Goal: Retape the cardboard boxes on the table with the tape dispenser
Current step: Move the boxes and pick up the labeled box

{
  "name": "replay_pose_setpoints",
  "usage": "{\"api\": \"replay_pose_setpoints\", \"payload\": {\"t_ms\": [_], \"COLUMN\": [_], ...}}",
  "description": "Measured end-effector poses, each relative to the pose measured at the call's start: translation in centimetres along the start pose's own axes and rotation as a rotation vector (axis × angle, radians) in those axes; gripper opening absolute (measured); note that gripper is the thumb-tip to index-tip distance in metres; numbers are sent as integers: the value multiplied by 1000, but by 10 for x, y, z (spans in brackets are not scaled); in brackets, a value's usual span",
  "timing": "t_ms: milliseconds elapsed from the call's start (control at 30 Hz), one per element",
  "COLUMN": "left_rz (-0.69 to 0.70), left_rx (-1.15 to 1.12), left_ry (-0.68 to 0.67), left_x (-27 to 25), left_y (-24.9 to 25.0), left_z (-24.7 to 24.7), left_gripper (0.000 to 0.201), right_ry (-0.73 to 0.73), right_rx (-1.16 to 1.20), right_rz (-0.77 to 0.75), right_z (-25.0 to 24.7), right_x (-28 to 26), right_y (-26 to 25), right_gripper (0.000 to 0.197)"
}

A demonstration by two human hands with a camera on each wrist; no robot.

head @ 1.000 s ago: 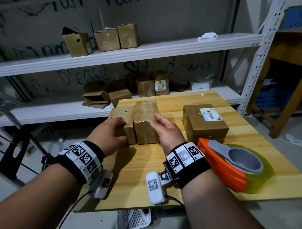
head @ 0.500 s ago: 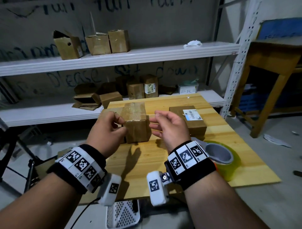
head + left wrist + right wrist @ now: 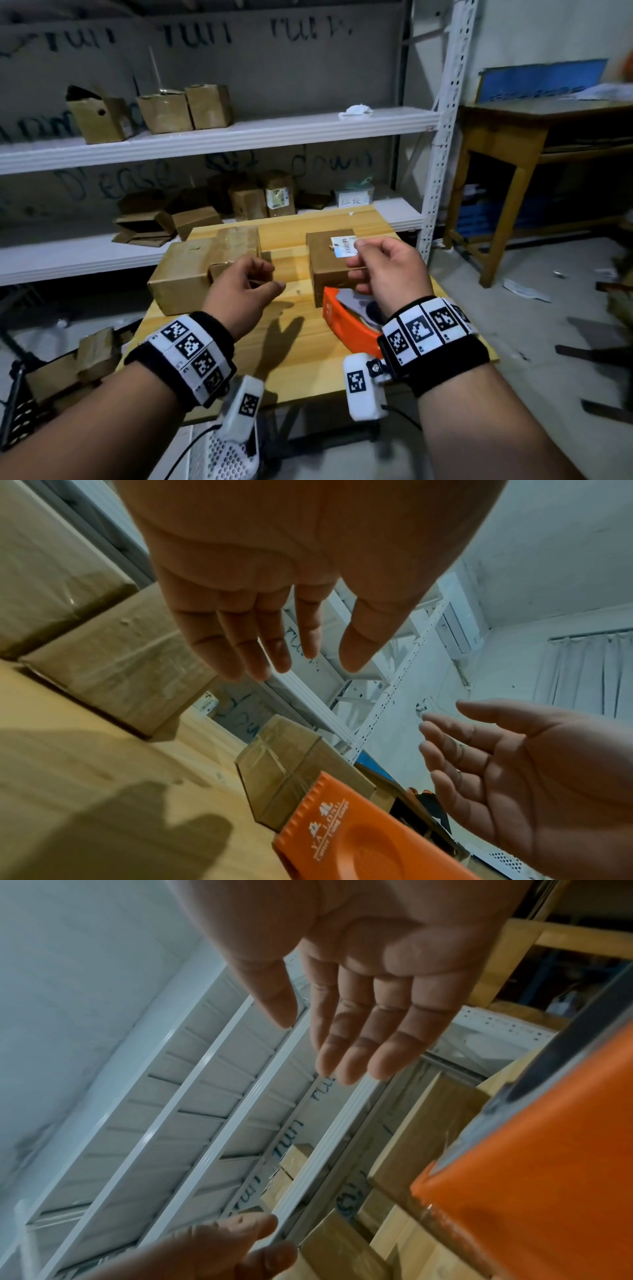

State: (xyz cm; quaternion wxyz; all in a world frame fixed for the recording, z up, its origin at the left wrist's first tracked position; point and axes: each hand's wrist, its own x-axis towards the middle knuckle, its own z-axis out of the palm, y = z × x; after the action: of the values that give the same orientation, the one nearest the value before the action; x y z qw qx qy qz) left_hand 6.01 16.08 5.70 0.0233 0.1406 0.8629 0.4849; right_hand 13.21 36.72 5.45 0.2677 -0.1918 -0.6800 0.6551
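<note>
— What sat where on the table (image 3: 301,359)?
— Two cardboard boxes (image 3: 191,270) lay touching at the left; a labelled box (image 3: 329,260) stood apart to their right, the tape dispenser (image 3: 346,322) just before it.
— And behind?
— Shelves (image 3: 219,137) bearing more boxes.

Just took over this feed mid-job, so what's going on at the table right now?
A person stands at a wooden table with both hands raised above it and empty. The left hand and right hand are open, fingers relaxed, touching nothing. Two cardboard boxes sit together at the left of the table, and a labelled box sits to the right. The orange tape dispenser lies on the table below the right hand, not picked up.
</note>
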Motion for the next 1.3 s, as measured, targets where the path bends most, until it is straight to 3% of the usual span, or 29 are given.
{"api": "replay_pose_setpoints", "payload": {"t_ms": [233,433,567,633,700,800,867,1000,1133,1300], "left_rz": [-128,-260,-299,-327,-314,-273,-228,-130,-39,-3], "left_rx": [-57,-167,-186,-209,-205,-165,-175,-178,-222,-369], "left_ry": [-51,-68,-80,-88,-105,-96,-72,20,110,162], "left_x": [19,47,62,70,71,69,67,56,30,-3], "left_y": [11,22,11,1,-2,-4,-3,13,32,41], "left_z": [31,58,74,80,84,86,84,71,46,9], "left_gripper": [36,30,47,42,21,16,18,20,46,34], "right_ry": [90,-21,-76,-115,-144,-133,-102,-58,44,70], "right_rx": [-132,-247,-248,-249,-288,-315,-231,-119,-133,-109], "right_rz": [18,122,219,241,250,228,187,73,-96,-211], "right_z": [-26,-26,-15,-9,-5,-4,-4,-2,4,8], "right_x": [6,0,5,7,9,8,7,3,-2,-18], "right_y": [1,-10,-7,-5,-2,-1,-1,-6,-5,-10], "right_gripper": [24,70,84,90,94,82,66,54,54,39]}}
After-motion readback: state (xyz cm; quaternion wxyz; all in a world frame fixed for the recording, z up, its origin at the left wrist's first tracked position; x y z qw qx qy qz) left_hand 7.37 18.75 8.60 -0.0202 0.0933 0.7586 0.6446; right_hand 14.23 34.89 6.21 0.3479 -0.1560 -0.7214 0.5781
